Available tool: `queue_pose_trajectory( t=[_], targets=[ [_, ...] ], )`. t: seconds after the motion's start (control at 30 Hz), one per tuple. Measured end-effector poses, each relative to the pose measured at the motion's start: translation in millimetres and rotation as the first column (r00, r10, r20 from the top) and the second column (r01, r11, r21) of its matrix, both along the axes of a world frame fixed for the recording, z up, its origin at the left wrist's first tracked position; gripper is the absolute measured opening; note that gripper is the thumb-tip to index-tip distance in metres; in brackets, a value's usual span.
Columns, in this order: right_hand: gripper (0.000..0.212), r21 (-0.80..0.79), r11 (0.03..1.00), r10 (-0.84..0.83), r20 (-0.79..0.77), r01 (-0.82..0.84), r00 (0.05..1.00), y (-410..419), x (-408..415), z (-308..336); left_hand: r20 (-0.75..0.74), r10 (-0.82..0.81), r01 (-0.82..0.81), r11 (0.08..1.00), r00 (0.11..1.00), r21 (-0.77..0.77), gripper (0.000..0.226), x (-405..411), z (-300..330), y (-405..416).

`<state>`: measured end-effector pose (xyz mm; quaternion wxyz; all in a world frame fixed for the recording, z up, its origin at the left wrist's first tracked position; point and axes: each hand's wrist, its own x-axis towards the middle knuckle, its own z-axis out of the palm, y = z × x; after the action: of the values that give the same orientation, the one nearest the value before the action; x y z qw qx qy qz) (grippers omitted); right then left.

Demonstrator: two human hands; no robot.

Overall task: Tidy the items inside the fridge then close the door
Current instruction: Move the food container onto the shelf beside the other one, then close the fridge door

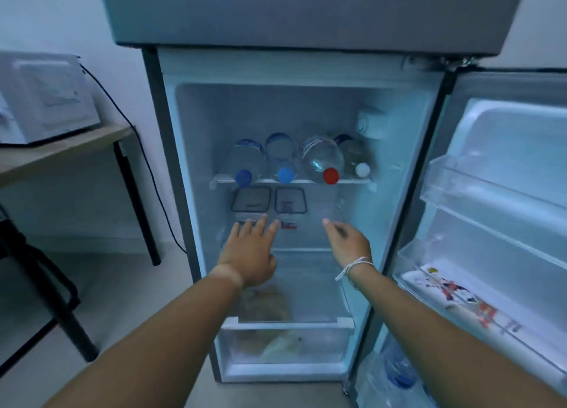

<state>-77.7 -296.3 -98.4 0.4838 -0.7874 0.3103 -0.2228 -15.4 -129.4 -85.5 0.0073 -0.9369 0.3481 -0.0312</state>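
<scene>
The fridge (171, 162) stands open, its door (503, 168) swung to the right. Several water bottles lie on the upper shelf (349, 181), caps forward: two blue (244, 177), one red (331, 175), one white (363, 169). On the shelf below sit two clear lidded containers, the left container (251, 203) and the right container (290, 200). My left hand (251, 251) reaches in with straight fingers, the tips at the front of the left container. My right hand (348, 242) hovers to the right of the containers, fingers loosely bent, holding nothing.
A clear crisper drawer (285, 343) at the bottom holds bagged food. The door's lower rack (460, 300) carries a printed flat pack, with a bottle (399, 374) below it. A white microwave (43, 101) sits on a wooden table (67, 143) at left; a black chair frame (46, 285) stands nearby.
</scene>
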Motion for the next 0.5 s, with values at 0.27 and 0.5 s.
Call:
queue_pose_trajectory(
  t=[0.27,0.5],
  targets=[
    [0.045,-0.191,0.976,0.129,0.109,-0.107,0.986,34,-104,95,0.089,-0.002,0.009,0.997,0.996,-0.071,0.068,-99,61,29],
    [0.043,-0.363,0.929,0.140,0.170,-0.070,0.976,31,-201,162,0.132,-0.041,0.056,0.992,0.990,-0.113,0.067,-188,95,22]
  ],
)
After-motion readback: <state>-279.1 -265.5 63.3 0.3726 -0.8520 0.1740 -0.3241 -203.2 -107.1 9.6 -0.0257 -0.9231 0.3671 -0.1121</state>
